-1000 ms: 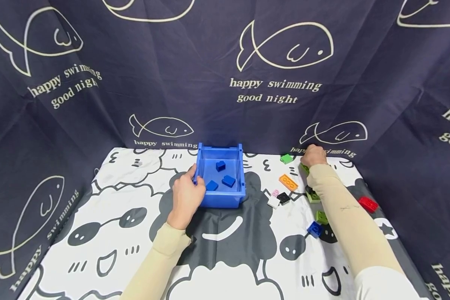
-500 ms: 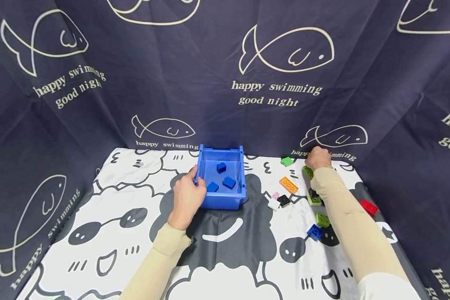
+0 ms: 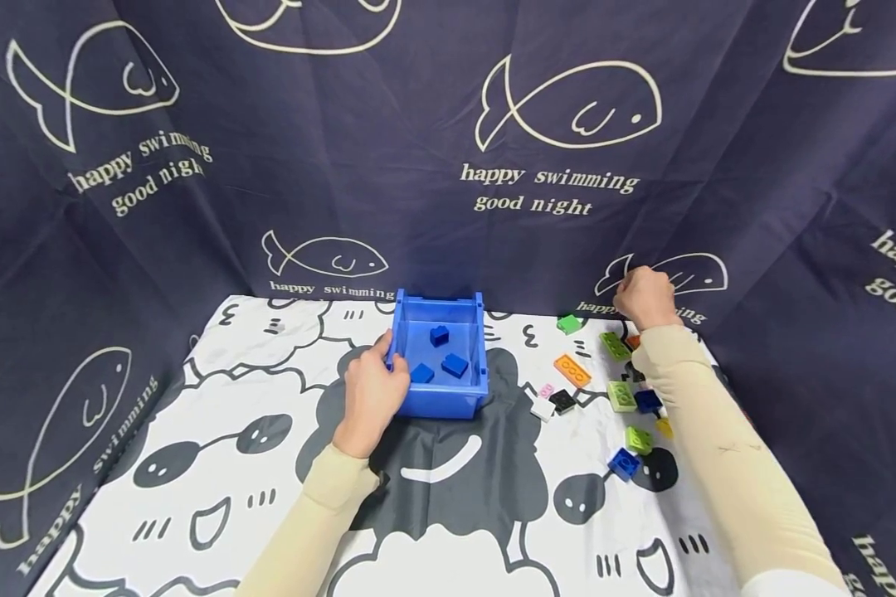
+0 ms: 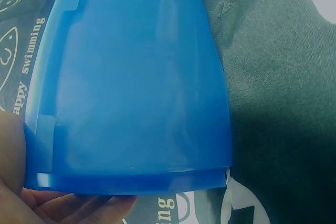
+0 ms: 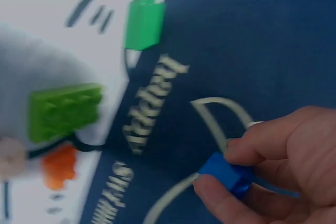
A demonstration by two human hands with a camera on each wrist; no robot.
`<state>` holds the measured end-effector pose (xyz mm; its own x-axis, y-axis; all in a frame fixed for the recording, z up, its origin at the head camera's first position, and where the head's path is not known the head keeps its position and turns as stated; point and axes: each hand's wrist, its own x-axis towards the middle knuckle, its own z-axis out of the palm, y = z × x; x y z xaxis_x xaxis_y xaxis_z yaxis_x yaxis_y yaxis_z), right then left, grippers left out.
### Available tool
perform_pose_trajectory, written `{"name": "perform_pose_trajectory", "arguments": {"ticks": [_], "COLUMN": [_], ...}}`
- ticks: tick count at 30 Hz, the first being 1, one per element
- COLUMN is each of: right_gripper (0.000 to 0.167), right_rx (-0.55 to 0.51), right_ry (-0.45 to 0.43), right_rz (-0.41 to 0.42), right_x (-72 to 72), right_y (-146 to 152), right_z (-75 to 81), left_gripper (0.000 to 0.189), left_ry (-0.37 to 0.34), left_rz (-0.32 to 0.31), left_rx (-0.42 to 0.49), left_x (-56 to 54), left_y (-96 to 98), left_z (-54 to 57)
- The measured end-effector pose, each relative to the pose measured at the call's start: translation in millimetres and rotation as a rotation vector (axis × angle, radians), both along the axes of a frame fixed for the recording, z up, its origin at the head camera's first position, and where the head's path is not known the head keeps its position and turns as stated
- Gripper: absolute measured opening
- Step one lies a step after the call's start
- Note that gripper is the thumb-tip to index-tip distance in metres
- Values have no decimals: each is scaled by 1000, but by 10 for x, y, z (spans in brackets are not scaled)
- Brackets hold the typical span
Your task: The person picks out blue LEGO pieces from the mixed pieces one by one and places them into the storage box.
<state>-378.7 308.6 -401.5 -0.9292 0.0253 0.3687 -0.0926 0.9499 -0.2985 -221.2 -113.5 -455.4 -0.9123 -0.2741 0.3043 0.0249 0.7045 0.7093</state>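
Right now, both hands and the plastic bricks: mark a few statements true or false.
1. The left hand grips the rectangular blue plastic bin. True.
2. The right hand holds nothing. False: it pinches a small blue plastic brick.
3. Three other blue bricks lie inside the bin. True.
4. The oblong orange plastic brick is in the bin. False: it lies on the white patterned cloth.
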Motion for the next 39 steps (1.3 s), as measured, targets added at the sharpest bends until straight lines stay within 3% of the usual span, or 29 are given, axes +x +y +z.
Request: {"name": "perform_pose_trajectory", "arguments": {"ticks": [10, 21, 33, 39], "right_gripper": [10, 22, 22, 21], "right_rx": [-14, -55, -132, -138], "right_ry": [94, 226, 234, 164], "right_rz": [77, 161, 269, 364], "right_x": [219, 517, 809, 963], "right_y": [-396, -1028, -1747, -2109], "right_z": [473, 918, 1097, 1085], "left_gripper": [50, 50, 49, 49], "left_ry": [-1, -12, -4, -10], "left_rz": [3, 4, 4, 6], "left_rx": [-4, 3, 3, 10], "left_x": [6, -8, -14, -11], "left_y": [-30, -28, -10, 11], "left_z": [-22, 0, 2, -14]}}
